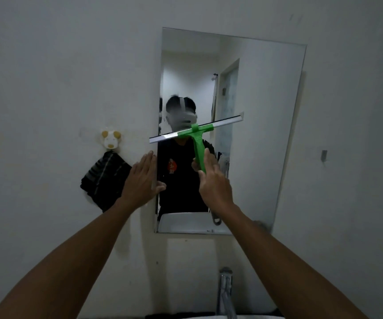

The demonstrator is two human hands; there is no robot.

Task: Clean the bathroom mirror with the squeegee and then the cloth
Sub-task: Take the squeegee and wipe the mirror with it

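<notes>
A frameless rectangular mirror [255, 134] hangs on the grey wall. My right hand [213, 183] grips the green handle of a squeegee [197, 139], whose metal blade lies tilted across the mirror's left half, its left end past the mirror's edge. My left hand [142, 180] is flat and open against the mirror's left edge, fingers on the wall, thumb on the glass. A dark cloth [105, 180] hangs from a wall hook left of the mirror.
A white animal-shaped hook [110, 139] holds the dark cloth. A chrome tap [226, 293] stands below the mirror over the sink rim [255, 317]. A small fitting [324, 155] sticks out of the wall at the right.
</notes>
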